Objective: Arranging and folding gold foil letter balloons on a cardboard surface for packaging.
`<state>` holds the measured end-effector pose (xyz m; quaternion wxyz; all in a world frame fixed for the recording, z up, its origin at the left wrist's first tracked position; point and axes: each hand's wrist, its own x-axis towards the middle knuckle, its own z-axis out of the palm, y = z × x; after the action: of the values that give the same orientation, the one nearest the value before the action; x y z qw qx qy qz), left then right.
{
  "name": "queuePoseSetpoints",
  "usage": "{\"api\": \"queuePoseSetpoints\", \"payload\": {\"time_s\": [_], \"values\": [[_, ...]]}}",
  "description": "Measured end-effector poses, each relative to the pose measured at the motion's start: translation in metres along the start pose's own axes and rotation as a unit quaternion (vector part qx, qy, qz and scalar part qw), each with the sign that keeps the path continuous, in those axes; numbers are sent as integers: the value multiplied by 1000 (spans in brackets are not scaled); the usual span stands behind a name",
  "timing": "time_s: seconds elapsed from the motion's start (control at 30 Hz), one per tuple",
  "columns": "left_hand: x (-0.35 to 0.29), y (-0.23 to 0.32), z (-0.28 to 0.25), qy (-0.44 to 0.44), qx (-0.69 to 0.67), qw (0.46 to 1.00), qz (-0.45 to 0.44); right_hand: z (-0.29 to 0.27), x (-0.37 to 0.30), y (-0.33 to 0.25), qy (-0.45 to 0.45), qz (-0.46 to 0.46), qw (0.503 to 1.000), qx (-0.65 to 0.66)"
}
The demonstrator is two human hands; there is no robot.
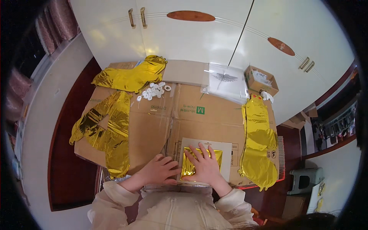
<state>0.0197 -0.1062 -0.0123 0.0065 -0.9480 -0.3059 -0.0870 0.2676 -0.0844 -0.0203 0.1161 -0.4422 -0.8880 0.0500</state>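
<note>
In front of me lies a white hang-tab card (225,163) with a folded gold foil piece (188,168) on it, probably a flattened foil balloon. My right hand (206,165) is pressed flat on the gold foil, its fingers spread. Just left of the card, my left hand (159,170) rests palm down, fingers loosely stretched and their tips close to the card's left edge. Nothing shows in its grasp. Flat gold foil balloons lie around: an angular one (119,134) at left, another (134,78) at the far left, and a long one (260,140) at right.
Brown cardboard (214,119) covers the work surface. Several small white rolls (153,91) sit near the far left balloon. At the back are a grey-brown board (188,73), clear plastic bags (226,82) and a small carton (264,82). White cabinet doors (191,38) stand behind.
</note>
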Motion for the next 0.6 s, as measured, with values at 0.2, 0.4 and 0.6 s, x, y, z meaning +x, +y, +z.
{"api": "queuePoseSetpoints", "payload": {"time_s": [0.2, 0.4, 0.6], "values": [[1, 0, 5, 35, -9, 999, 27, 1, -1, 1, 7, -7, 1000, -4], [2, 7, 1, 85, 1, 995, 54, -2, 0, -1, 4, -2, 1000, 3], [3, 9, -2, 110, -16, 993, 48, -1, 0, -1, 13, 0, 1000, 8]]}}
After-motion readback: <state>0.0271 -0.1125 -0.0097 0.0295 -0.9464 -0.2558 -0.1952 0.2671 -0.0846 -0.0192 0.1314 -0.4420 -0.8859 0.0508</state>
